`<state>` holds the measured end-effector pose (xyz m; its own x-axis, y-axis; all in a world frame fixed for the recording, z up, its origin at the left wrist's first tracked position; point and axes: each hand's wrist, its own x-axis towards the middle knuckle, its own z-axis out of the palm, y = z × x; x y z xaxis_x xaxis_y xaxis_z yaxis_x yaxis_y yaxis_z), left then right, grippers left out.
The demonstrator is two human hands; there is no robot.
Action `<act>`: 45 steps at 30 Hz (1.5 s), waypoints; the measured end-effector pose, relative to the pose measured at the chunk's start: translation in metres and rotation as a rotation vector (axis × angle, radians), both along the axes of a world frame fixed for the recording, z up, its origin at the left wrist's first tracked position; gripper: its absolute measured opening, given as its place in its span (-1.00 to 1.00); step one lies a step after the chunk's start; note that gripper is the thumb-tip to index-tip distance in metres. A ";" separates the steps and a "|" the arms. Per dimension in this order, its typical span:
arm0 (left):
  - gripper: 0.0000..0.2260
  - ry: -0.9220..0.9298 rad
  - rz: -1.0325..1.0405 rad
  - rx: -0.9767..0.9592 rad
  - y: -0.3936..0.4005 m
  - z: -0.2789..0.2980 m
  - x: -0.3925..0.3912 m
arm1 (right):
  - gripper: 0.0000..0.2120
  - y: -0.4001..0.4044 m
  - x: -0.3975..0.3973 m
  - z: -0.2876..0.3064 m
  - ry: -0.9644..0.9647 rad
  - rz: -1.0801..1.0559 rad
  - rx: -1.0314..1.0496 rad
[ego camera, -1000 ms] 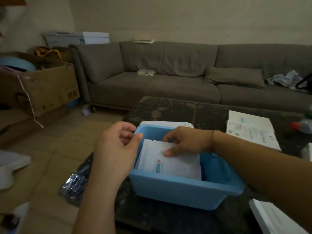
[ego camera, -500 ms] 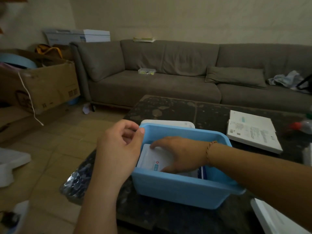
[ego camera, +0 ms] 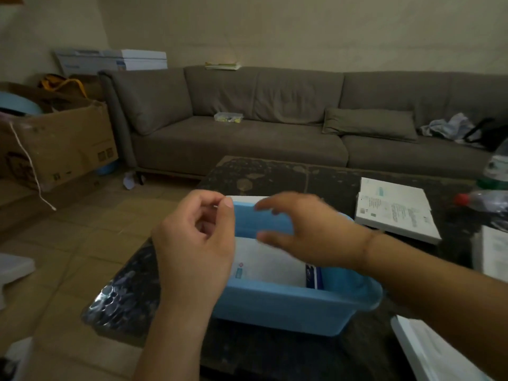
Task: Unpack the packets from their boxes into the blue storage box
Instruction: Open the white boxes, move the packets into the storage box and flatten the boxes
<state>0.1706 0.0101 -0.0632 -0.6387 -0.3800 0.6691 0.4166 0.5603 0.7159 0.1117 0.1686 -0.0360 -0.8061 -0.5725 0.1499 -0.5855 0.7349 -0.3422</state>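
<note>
The blue storage box (ego camera: 288, 303) stands on the dark coffee table (ego camera: 275, 171) right in front of me. White packets (ego camera: 269, 265) with a small red-and-blue mark lie flat inside it. My left hand (ego camera: 198, 243) rests at the box's left rim, thumb and fingers loosely curled; whether it grips the rim I cannot tell. My right hand (ego camera: 305, 232) hovers blurred above the box, fingers spread, holding nothing. A flat white box (ego camera: 395, 210) lies on the table to the right, and a white lid-like edge (ego camera: 247, 199) shows behind the blue box.
Another white box (ego camera: 434, 353) pokes in at the lower right. Plastic bottles (ego camera: 483, 202) lie at the table's right edge. A grey sofa (ego camera: 275, 127) runs behind the table, a cardboard carton (ego camera: 63, 144) stands at the left, and a shiny wrapped item (ego camera: 115, 295) sits left of the box.
My right hand pressed a white packet down into the blue box, then let go and rose above it with open fingers. My left hand stayed at the left rim.
</note>
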 end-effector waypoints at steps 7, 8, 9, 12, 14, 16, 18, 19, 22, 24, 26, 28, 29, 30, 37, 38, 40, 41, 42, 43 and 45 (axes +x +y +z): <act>-0.85 0.317 -0.297 -0.461 0.068 -0.013 0.027 | -0.97 0.109 0.088 0.001 0.327 -0.156 -0.221; -0.85 0.314 -0.375 -0.535 0.080 -0.018 0.033 | -0.98 0.125 0.097 -0.011 0.326 -0.212 -0.152; -0.84 0.299 -0.467 -0.574 0.091 -0.022 0.040 | -0.95 0.140 0.104 -0.024 0.285 -0.276 -0.091; -0.80 0.175 -0.649 -0.747 0.119 -0.040 0.052 | -0.63 0.175 0.125 -0.056 0.158 -0.360 0.021; -0.82 -0.050 -0.741 -0.891 0.133 -0.046 0.052 | -0.55 0.182 0.135 -0.066 0.235 -0.297 0.143; -0.87 -0.311 -0.772 -0.961 0.142 -0.046 0.046 | -0.61 0.184 0.141 -0.071 0.338 -0.187 0.215; -0.88 -0.564 -0.774 -1.007 0.145 -0.053 0.039 | -0.79 0.184 0.141 -0.076 0.421 -0.093 0.302; -0.89 -0.669 -0.773 -1.047 0.148 -0.056 0.035 | -0.83 0.186 0.140 -0.082 0.447 -0.052 0.345; -0.91 -0.819 -0.769 -0.979 0.153 -0.061 0.028 | -0.90 0.191 0.136 -0.105 0.484 -0.016 0.371; -0.91 -0.892 -0.773 -0.871 0.156 -0.065 0.026 | -0.76 0.193 0.135 -0.115 0.510 -0.069 0.346; -0.91 -0.948 -0.777 -0.751 0.160 -0.070 0.024 | -0.65 0.194 0.135 -0.121 0.552 -0.142 0.298; -0.96 -0.975 -0.776 -0.577 0.165 -0.074 0.024 | -0.53 0.193 0.137 -0.125 0.608 -0.216 0.223; -0.96 -0.974 -0.786 -0.473 0.169 -0.075 0.024 | -0.53 0.193 0.139 -0.125 0.632 -0.243 0.180; -0.94 -0.965 -0.808 -0.376 0.172 -0.076 0.023 | -0.57 0.193 0.141 -0.123 0.654 -0.262 0.137; -0.75 -0.980 -0.928 0.010 0.203 -0.064 0.024 | -0.53 0.191 0.141 -0.116 0.712 -0.368 -0.043; -0.65 -0.965 -0.901 -0.008 0.206 -0.064 0.024 | -0.53 0.190 0.140 -0.116 0.724 -0.371 -0.045; -0.56 -0.927 -0.829 -0.100 0.209 -0.063 0.022 | -0.58 0.190 0.138 -0.117 0.751 -0.371 -0.059; -0.60 -0.906 -0.802 -0.133 0.211 -0.060 0.022 | -0.62 0.190 0.137 -0.118 0.763 -0.370 -0.067; -0.66 -0.886 -0.780 -0.151 0.211 -0.061 0.021 | -0.64 0.190 0.136 -0.118 0.778 -0.369 -0.073; -0.72 -0.872 -0.739 -0.180 0.214 -0.062 0.021 | -0.64 0.190 0.135 -0.119 0.792 -0.367 -0.078; -0.83 -0.854 -0.694 -0.220 0.219 -0.066 0.022 | -0.59 0.191 0.133 -0.120 0.811 -0.364 -0.096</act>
